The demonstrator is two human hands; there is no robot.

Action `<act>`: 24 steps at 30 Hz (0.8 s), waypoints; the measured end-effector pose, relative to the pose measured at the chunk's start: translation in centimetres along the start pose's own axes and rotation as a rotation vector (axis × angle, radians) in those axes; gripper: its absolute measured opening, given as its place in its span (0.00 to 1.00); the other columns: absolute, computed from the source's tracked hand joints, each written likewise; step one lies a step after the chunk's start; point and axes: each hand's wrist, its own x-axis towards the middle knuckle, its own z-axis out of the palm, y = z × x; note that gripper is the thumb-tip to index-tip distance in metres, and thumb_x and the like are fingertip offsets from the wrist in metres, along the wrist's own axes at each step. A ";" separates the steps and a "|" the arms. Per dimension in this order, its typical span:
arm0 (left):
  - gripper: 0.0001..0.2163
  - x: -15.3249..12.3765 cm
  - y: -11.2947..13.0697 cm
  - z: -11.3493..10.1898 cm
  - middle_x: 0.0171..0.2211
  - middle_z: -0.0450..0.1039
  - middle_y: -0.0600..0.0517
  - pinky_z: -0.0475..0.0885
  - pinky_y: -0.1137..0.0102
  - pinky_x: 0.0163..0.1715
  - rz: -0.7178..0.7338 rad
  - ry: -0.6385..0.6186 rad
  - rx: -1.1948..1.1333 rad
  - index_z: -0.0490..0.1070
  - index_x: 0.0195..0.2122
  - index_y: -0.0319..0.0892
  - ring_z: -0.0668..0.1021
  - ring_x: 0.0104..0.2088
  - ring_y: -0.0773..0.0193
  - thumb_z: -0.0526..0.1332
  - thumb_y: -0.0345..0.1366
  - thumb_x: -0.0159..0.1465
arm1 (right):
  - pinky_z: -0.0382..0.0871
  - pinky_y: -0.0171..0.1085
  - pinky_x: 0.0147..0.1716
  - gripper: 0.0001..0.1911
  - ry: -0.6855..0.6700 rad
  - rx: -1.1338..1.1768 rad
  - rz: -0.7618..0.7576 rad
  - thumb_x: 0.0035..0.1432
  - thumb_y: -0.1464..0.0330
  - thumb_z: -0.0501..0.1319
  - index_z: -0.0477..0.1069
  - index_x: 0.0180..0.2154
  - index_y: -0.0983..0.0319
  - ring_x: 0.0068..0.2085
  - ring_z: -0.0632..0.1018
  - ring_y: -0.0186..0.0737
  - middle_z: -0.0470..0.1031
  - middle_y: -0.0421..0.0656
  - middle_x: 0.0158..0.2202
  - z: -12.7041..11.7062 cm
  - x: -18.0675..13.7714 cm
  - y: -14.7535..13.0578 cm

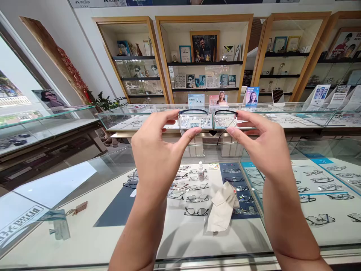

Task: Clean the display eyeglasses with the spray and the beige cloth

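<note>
A glass counter (84,241) is spanning the foreground, a pale cloth (221,210) and small bottle (200,172) resting on it. Above, the left hand (158,150) and right hand (265,143) are pinching the eyeglasses (207,114) by opposite outer ends, both grips closed on the frame; keeping thumbs off the lenses and the pull even should serve this hold. The bottle's print is proving illegible; beyond, a framed poster (204,47) is showing "HOYA" and a high banner (113,3), seemingly, "MOLSION".
</note>
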 end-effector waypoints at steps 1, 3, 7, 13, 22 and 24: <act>0.21 0.0 0.1 -0.1 0.50 0.84 0.49 0.83 0.47 0.53 -0.013 -0.014 0.014 0.83 0.54 0.55 0.85 0.53 0.45 0.73 0.59 0.67 | 0.86 0.60 0.52 0.26 -0.016 -0.016 0.009 0.64 0.55 0.74 0.83 0.61 0.53 0.53 0.88 0.58 0.87 0.48 0.59 -0.1 0.0 -0.1; 0.21 0.0 0.2 -0.1 0.51 0.84 0.49 0.82 0.45 0.54 -0.017 -0.023 0.048 0.82 0.54 0.55 0.85 0.52 0.45 0.73 0.59 0.67 | 0.86 0.61 0.52 0.26 -0.036 -0.037 0.018 0.65 0.55 0.73 0.83 0.62 0.53 0.53 0.88 0.58 0.86 0.48 0.59 -0.1 0.0 -0.2; 0.22 0.0 0.2 -0.1 0.50 0.84 0.50 0.82 0.45 0.53 0.015 -0.016 0.085 0.81 0.54 0.56 0.85 0.51 0.45 0.73 0.60 0.66 | 0.85 0.62 0.53 0.25 -0.034 -0.063 0.009 0.65 0.55 0.73 0.83 0.61 0.54 0.53 0.88 0.59 0.87 0.49 0.58 -0.1 -0.1 -0.1; 0.21 0.1 0.0 -0.1 0.50 0.84 0.51 0.83 0.46 0.51 0.045 -0.028 0.141 0.81 0.55 0.57 0.86 0.48 0.48 0.74 0.59 0.67 | 0.85 0.61 0.53 0.25 -0.046 -0.095 0.037 0.64 0.55 0.73 0.83 0.60 0.55 0.53 0.88 0.59 0.87 0.50 0.57 -0.1 -0.1 -0.2; 0.21 0.1 0.0 -0.2 0.51 0.84 0.51 0.82 0.45 0.52 0.031 -0.044 0.139 0.81 0.56 0.57 0.86 0.48 0.47 0.74 0.59 0.66 | 0.84 0.60 0.52 0.24 -0.043 -0.117 0.040 0.65 0.56 0.73 0.83 0.59 0.56 0.52 0.88 0.59 0.88 0.50 0.56 0.0 -0.1 -0.5; 0.21 0.1 0.0 -0.2 0.50 0.84 0.52 0.82 0.46 0.51 0.040 -0.047 0.153 0.81 0.56 0.57 0.86 0.48 0.48 0.74 0.58 0.67 | 0.84 0.60 0.52 0.24 -0.050 -0.126 0.040 0.65 0.56 0.73 0.83 0.60 0.56 0.52 0.88 0.59 0.87 0.50 0.56 0.0 -0.1 -0.5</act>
